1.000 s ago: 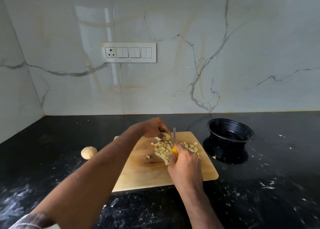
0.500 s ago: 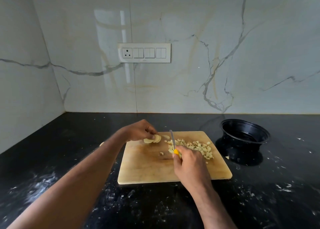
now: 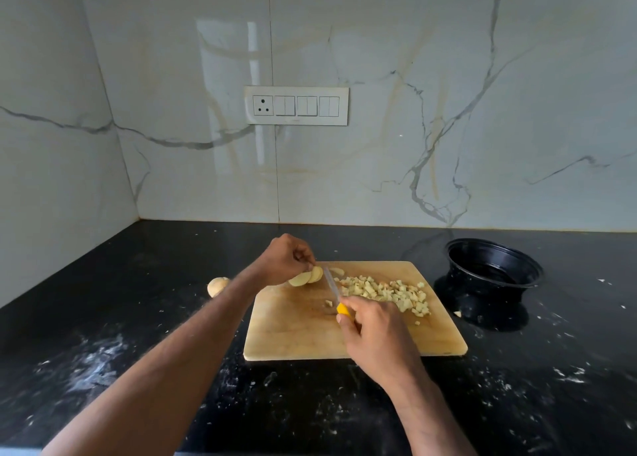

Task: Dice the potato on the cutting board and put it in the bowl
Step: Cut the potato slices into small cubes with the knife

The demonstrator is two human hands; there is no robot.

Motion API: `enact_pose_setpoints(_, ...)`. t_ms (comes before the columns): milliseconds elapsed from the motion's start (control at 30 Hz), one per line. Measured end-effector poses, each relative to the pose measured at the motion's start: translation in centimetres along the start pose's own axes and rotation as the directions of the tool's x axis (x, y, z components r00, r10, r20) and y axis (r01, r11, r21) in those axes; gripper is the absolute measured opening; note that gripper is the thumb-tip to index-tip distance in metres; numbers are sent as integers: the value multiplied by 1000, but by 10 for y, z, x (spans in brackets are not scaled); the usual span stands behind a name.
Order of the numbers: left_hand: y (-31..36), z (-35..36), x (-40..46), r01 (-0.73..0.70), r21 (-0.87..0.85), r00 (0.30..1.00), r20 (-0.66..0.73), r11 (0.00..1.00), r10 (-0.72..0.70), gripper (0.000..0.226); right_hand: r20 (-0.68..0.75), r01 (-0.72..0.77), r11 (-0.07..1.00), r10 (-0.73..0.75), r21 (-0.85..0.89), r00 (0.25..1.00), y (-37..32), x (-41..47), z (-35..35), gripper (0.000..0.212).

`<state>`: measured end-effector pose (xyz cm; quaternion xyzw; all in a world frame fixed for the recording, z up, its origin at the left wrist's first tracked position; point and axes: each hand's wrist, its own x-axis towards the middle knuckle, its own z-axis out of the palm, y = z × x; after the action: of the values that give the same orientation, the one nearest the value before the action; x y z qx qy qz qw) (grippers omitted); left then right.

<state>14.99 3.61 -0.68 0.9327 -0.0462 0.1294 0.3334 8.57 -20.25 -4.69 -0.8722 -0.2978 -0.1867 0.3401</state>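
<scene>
Pinching potato slices (image 3: 306,277) on the cutting board (image 3: 296,331), the left hand (image 3: 284,261) steadies them while the right hand (image 3: 374,335) grips the knife (image 3: 331,285).

Domestic kitchen. Black stone countertop (image 3: 138,317) meets marble-veined wall tiles (image 3: 379,59). Wall switch panel (image 3: 296,106) with socket; wooden cutting board (image 3: 293,331) present.

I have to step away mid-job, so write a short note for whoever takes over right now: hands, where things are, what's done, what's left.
Left hand holds a few potato slices at the board's far left edge.
Right hand grips the knife, blade pointing away, just right of the slices.
Done: a pile of dice lies on the board's right half.
Left: dice those slices, then move everything into the bowl right of the board; no dice show in it. A stray bit lies on the counter by the bowl; another potato sits left of the board.
</scene>
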Motion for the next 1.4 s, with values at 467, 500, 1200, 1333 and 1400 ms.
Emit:
enact_pose_setpoints(467,2,12,-1,65,70,998,22,995,-67,12,-27,-45,998,44,-39,999,-2,-1,-3,30)
enact_pose_setpoints(500,2,14,-2,87,67,996,-16,994,-86,11,-26,-45,998,44,-37,999,-2,-1,-3,31)
enact_pose_setpoints(1200,-3,19,-23,101,98,986,-144,990,-86,35,-32,-59,989,55,-133,998,-11,-2,0,26)
enact_pose_setpoints(1333,0,17,-25,50,148,996,-87,988,-37,32,-59,-78,990,71,-114,996,-11,-2,-1,26)
enact_pose_setpoints(1400,0,16,-28,58,188,998,-35,980,-52,19,-53,-69,992,63,-110,997,-12,-2,-1,26)
